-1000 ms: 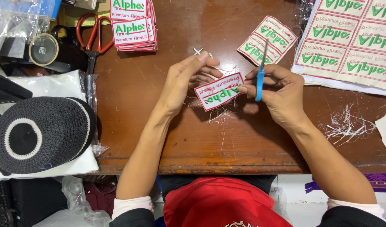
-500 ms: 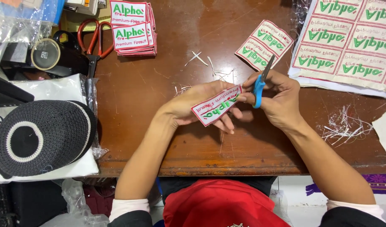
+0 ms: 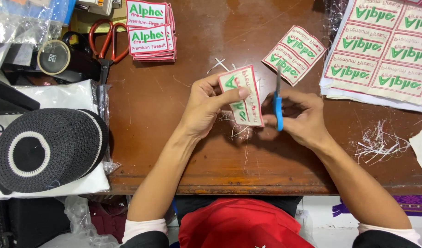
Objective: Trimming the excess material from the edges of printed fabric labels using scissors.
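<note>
Right now the left hand (image 3: 206,108) pinches an embroidered patch (image 3: 244,96) — white cloth, red border, green lettering — thumb across its face, fingers behind. Patch stands almost on end, tilted a little, held above the wooden table (image 3: 174,138), between the two hands.

Right hand (image 3: 300,117) is closed around small blue-handled snips (image 3: 277,103); blades point up and away from the person, just beside the patch's right edge. Whether the blades touch the edge, cannot tell.

Under and between the hands: loose white thread trimmings (image 3: 238,131) on the tabletop. Bigger heap of thread scraps (image 3: 379,142) lies to the right of the right wrist, near the table's front edge.

Further out:
- pair of joined patches (image 3: 293,54), uncut, lying at an angle beyond the snips
- uncut sheet of patches (image 3: 385,50) at the far right, several rows, overhanging a clear plastic wrap
- stack of finished patches (image 3: 149,30) at far left-centre, squared up
- red-handled scissors (image 3: 105,43) just left of that stack, blades pointing toward the person
- roll of tape (image 3: 54,57) left of the scissors
- black knitted cap (image 3: 48,149) with a white ring, resting on folded white cloth (image 3: 50,186) off the table's left edge

Person's red garment (image 3: 241,225) shows at the bottom.
</note>
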